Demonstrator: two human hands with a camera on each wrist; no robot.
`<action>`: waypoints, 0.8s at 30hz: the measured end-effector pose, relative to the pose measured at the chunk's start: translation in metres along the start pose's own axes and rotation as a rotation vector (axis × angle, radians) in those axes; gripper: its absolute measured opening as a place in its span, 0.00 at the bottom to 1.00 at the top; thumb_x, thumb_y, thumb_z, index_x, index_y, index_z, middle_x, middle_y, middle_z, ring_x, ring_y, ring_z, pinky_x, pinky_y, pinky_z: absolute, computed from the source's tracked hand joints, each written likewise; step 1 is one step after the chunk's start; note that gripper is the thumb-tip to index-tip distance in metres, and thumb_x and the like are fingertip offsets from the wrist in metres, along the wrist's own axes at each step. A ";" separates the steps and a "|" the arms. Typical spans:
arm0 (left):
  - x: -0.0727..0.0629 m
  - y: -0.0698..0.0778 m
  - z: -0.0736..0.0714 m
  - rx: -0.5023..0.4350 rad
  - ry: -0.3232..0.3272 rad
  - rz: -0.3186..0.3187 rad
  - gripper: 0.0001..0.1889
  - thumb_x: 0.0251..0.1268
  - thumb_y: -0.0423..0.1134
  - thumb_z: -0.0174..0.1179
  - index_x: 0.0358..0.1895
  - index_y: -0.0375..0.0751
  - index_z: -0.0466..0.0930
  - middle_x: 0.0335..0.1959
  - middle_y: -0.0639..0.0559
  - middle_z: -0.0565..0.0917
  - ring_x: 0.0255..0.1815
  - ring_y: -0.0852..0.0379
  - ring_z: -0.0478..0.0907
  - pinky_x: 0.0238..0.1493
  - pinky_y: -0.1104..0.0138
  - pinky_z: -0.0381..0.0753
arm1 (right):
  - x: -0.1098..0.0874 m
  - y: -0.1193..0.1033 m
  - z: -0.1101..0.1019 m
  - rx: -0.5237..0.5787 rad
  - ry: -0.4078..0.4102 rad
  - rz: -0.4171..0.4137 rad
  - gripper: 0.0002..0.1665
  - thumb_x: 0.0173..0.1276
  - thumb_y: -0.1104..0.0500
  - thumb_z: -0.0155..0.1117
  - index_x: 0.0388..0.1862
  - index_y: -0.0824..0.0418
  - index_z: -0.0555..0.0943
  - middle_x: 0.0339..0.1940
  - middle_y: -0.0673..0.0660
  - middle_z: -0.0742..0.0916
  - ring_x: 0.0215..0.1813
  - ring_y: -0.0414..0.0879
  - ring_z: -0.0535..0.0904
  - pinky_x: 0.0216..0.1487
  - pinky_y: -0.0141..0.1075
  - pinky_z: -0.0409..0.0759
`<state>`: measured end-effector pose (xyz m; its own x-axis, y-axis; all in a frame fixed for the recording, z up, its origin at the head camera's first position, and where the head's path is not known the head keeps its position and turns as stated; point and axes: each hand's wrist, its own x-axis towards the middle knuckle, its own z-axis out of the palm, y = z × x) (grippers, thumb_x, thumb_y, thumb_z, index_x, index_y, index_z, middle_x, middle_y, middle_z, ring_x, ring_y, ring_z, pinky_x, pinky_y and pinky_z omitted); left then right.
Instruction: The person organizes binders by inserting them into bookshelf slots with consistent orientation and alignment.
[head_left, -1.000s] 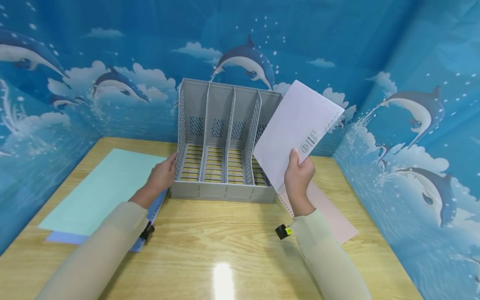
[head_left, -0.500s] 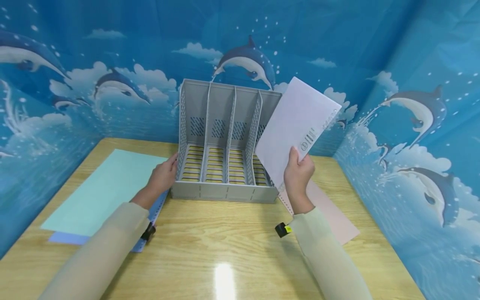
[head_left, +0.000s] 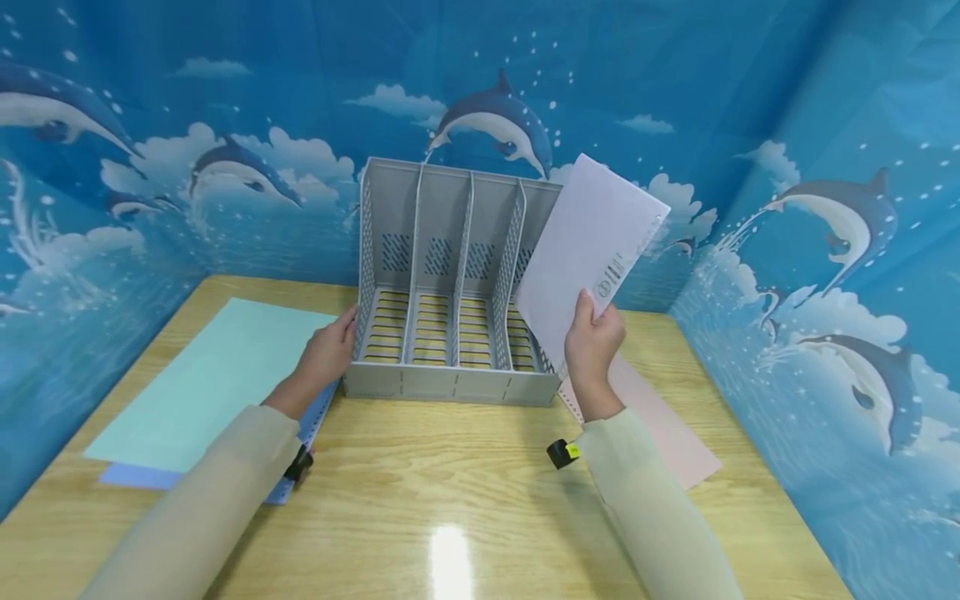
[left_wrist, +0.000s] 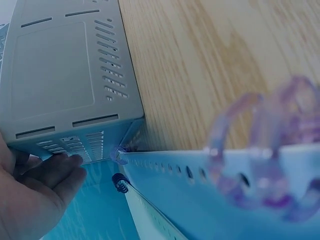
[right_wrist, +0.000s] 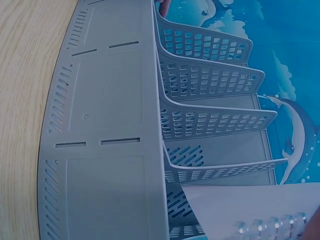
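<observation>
My right hand (head_left: 594, 340) pinches a pale lilac spiral notebook (head_left: 588, 225) by its lower edge, thumb on the cover near a printed barcode. Tilted, the notebook covers part of the rightmost compartment of a grey file organizer (head_left: 450, 383). Its clear coils show at the bottom of the right wrist view, where its corner lies by the last divider. My left hand (head_left: 327, 348) grips the organizer's left wall. In the left wrist view, that hand's fingers (left_wrist: 55, 177) lie against the perforated outer side. A fingertip shows over the wall's edge in the right wrist view.
On the left of the wooden table (head_left: 375, 517) lie a mint-green notebook (head_left: 217, 375) and, partly under it, a blue-violet one (head_left: 138, 476). A pink notebook (head_left: 663, 425) lies at the right, partly behind my right forearm. Dolphin-print curtains (head_left: 300, 67) hang close behind the table.
The lilac notebook and my right hand have shifted slightly left and up, closer over the organizer's right compartment. My left hand stays on the organizer's left side.
</observation>
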<state>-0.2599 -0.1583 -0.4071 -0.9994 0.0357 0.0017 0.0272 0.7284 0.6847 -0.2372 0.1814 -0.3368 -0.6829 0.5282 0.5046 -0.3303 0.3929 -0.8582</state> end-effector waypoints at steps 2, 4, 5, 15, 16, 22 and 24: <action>0.000 0.000 0.000 0.001 -0.004 -0.001 0.26 0.82 0.41 0.29 0.78 0.43 0.43 0.73 0.35 0.60 0.71 0.36 0.61 0.70 0.46 0.61 | 0.000 0.001 0.002 -0.005 -0.006 0.010 0.17 0.73 0.59 0.56 0.51 0.70 0.81 0.49 0.64 0.86 0.47 0.55 0.86 0.44 0.43 0.86; 0.000 0.001 0.000 0.004 -0.008 -0.004 0.26 0.82 0.41 0.29 0.78 0.43 0.43 0.73 0.36 0.60 0.71 0.36 0.60 0.70 0.46 0.61 | 0.001 0.003 0.003 -0.010 -0.011 0.010 0.17 0.74 0.59 0.55 0.52 0.69 0.81 0.50 0.64 0.86 0.47 0.55 0.86 0.44 0.43 0.86; 0.000 0.001 0.000 0.005 -0.007 -0.003 0.26 0.82 0.41 0.29 0.78 0.43 0.43 0.73 0.35 0.60 0.71 0.36 0.61 0.70 0.46 0.61 | 0.001 0.003 0.004 -0.012 -0.015 0.009 0.17 0.74 0.59 0.55 0.52 0.69 0.81 0.50 0.64 0.86 0.47 0.55 0.86 0.44 0.43 0.86; 0.000 0.000 0.002 0.005 0.010 -0.006 0.26 0.82 0.42 0.29 0.78 0.44 0.43 0.72 0.35 0.62 0.68 0.36 0.65 0.68 0.46 0.65 | 0.004 0.004 0.011 -0.020 -0.014 0.031 0.18 0.74 0.57 0.55 0.52 0.70 0.81 0.50 0.65 0.86 0.49 0.56 0.85 0.45 0.44 0.86; 0.001 -0.001 0.002 0.007 0.013 -0.004 0.26 0.82 0.42 0.29 0.78 0.44 0.43 0.72 0.35 0.63 0.68 0.36 0.65 0.68 0.45 0.65 | 0.004 0.005 0.012 -0.023 -0.015 0.035 0.18 0.74 0.57 0.55 0.52 0.70 0.81 0.50 0.65 0.86 0.49 0.56 0.85 0.45 0.44 0.86; 0.002 -0.003 0.002 0.005 0.013 0.000 0.26 0.82 0.43 0.29 0.78 0.44 0.44 0.71 0.35 0.63 0.67 0.36 0.66 0.67 0.45 0.66 | 0.003 0.005 0.016 -0.018 -0.010 0.066 0.18 0.74 0.57 0.55 0.52 0.69 0.81 0.51 0.64 0.86 0.50 0.56 0.84 0.48 0.45 0.85; 0.001 -0.003 0.003 0.004 0.011 0.001 0.26 0.82 0.43 0.29 0.79 0.44 0.43 0.71 0.35 0.63 0.67 0.36 0.66 0.67 0.45 0.66 | 0.003 0.005 0.018 -0.016 -0.001 0.067 0.18 0.74 0.57 0.55 0.52 0.69 0.81 0.51 0.64 0.86 0.51 0.56 0.84 0.49 0.45 0.85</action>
<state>-0.2614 -0.1583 -0.4108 -0.9995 0.0288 0.0105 0.0282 0.7309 0.6819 -0.2523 0.1714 -0.3410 -0.7040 0.5531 0.4456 -0.2730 0.3684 -0.8887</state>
